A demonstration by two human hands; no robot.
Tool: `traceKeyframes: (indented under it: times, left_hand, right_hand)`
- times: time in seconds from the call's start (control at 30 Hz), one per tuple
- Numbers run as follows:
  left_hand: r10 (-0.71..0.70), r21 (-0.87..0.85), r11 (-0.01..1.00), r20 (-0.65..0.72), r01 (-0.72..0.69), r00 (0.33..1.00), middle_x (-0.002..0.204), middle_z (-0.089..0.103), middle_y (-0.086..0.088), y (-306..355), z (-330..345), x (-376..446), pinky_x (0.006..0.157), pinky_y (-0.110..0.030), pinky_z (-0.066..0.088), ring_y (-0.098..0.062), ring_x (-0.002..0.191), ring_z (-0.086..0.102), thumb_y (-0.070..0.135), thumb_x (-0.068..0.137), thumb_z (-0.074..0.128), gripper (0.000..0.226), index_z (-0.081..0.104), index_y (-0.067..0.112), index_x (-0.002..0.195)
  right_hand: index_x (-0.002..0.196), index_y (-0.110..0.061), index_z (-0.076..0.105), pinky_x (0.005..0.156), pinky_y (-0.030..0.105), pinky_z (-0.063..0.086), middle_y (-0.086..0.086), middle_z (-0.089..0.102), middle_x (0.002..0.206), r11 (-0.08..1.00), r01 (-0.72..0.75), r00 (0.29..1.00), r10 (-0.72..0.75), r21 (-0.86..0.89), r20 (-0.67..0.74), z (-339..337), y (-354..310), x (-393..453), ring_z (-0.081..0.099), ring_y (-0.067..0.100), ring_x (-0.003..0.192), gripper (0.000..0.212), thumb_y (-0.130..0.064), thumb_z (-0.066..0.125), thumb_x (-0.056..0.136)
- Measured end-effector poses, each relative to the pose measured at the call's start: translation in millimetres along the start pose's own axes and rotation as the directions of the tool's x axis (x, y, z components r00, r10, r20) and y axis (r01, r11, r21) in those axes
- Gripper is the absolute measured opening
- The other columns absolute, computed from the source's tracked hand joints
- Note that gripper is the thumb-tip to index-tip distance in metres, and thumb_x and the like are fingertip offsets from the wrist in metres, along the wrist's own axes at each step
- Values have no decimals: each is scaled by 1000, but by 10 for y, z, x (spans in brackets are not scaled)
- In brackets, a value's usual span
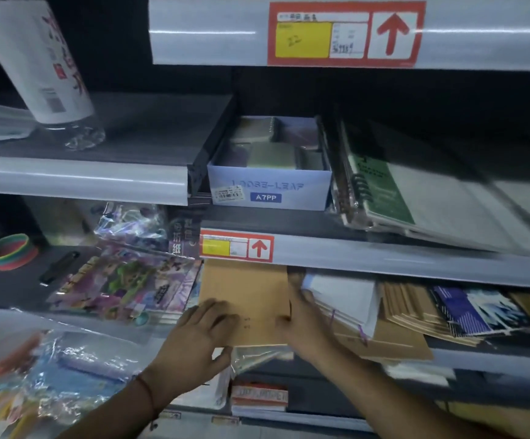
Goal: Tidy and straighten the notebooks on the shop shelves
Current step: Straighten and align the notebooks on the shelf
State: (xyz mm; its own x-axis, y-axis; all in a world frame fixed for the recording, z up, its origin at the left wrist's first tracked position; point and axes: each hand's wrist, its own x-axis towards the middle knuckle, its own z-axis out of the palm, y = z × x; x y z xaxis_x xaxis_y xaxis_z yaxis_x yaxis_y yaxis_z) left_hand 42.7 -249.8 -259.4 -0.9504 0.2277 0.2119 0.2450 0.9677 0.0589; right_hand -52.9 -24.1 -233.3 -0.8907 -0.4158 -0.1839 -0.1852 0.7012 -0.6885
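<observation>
Shelving: grey metal shop shelves are filling the whole view in several tiers, each front rail carrying a red-framed price tag with an up arrow.
Upper tier: a big white bottle is leaning at the left; a pale blue open box printed A7PP is sitting mid-shelf with small packs inside, and spiral notebooks in clear wrap are lying tilted just right of the box, touching it.
Middle tier, right: a white stack, fanned brown notebooks and a blue-covered book are lying slanted, overlapping one another.
Middle tier, left: bright cartoon packs are lying askew beside a rainbow coil toy.
Task item: a brown kraft notebook is lying flat at the front of the middle tier, under the lower price tag, between the cartoon packs and the white stack.
Left hand: it is lying on the kraft notebook's near left corner, fingers spread flat on the cover, thumb curling under the front edge.
Right hand: it is reaching along the notebook's right edge, fingers extended against the neighbouring stack; motion blur is hiding whether they are pinching anything.
Lowest tier: crinkled plastic bags are piling at the left.
</observation>
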Motion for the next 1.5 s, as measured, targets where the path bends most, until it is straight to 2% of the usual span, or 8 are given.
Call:
traceKeyframes:
  times: [0.07, 0.17, 0.3, 0.6, 0.97, 1.17, 1.4, 1.5]
  left_hand:
    - [-16, 13, 1000, 7, 16, 1000, 133, 56, -1, -95, 28, 73, 98, -44, 47, -28, 132, 47, 46, 81, 57, 46, 63, 27, 123]
    - [-11, 31, 999, 45, 9, 999, 134, 55, -6, -209, 54, 222, 94, -52, 50, -33, 133, 45, 50, 80, 59, 48, 62, 24, 120]
    - [4, 60, 998, 103, -10, 995, 133, 54, -10, -321, 45, 430, 94, -58, 48, -38, 130, 48, 59, 74, 62, 58, 61, 18, 116]
    - [44, 62, 997, 171, -55, 984, 145, 47, -9, -505, 34, 594, 106, -68, 35, -36, 139, 40, 80, 81, 47, 77, 57, 18, 126]
    - [131, 1, 991, 108, -132, 986, 145, 48, -16, -407, 8, 559, 115, -60, 25, -40, 138, 39, 70, 91, 40, 70, 55, 19, 137]
    - [204, -53, 979, 152, -198, 967, 151, 47, -11, 136, -88, 688, 112, -55, 35, -37, 138, 44, 74, 90, 30, 74, 49, 28, 144]
    - [385, -135, 922, 221, -363, 896, 165, 19, -6, 1382, -270, 1013, 123, -45, 12, -30, 153, 15, 90, 71, -13, 109, 26, 33, 156]
    - [453, -184, 889, 230, -419, 861, 166, 16, -8, 2198, -291, 1117, 122, -44, 8, -30, 153, 12, 91, 71, -7, 108, 24, 34, 156]
  right_hand:
    - [159, -29, 11, 119, 42, 30, -6, 6, 165, 971, 87, 996, -88, -221, 4, 32, -61, -60, 19, 20, 148, 83, -50, 58, 93]
    - [153, -29, 31, 123, 40, 19, -8, 19, 161, 886, 272, 962, -254, -376, 96, 107, -116, -93, 14, 18, 148, 72, -55, 57, 92]
    - [153, -28, 31, 122, 38, 12, -4, 18, 162, 863, 268, 963, -230, -429, 140, 264, -104, 14, 10, 21, 151, 66, -42, 57, 94]
    - [153, -27, 29, 123, 38, 11, -2, 16, 163, 878, 206, 978, -198, -431, 65, 350, -116, 207, 8, 23, 152, 68, -34, 60, 93]
    - [156, -28, 26, 124, 37, 14, -3, 23, 164, 931, 92, 988, -129, -353, -81, 208, -141, -105, 14, 21, 153, 67, -39, 54, 97]
    - [153, -24, 37, 122, 40, 22, 4, 32, 161, 948, -67, 978, 0, -311, -208, -120, 156, -643, 23, 27, 150, 62, -39, 57, 96]
    - [155, -30, 33, 122, 41, 19, -1, 25, 163, 923, -345, 874, 248, -173, -419, -697, 916, -1744, 17, 24, 152, 66, -49, 57, 96]
    - [155, -31, 30, 121, 47, 22, 2, 26, 163, 892, -441, 804, 342, -102, -486, -983, 1336, -2389, 19, 29, 151, 66, -53, 52, 97]
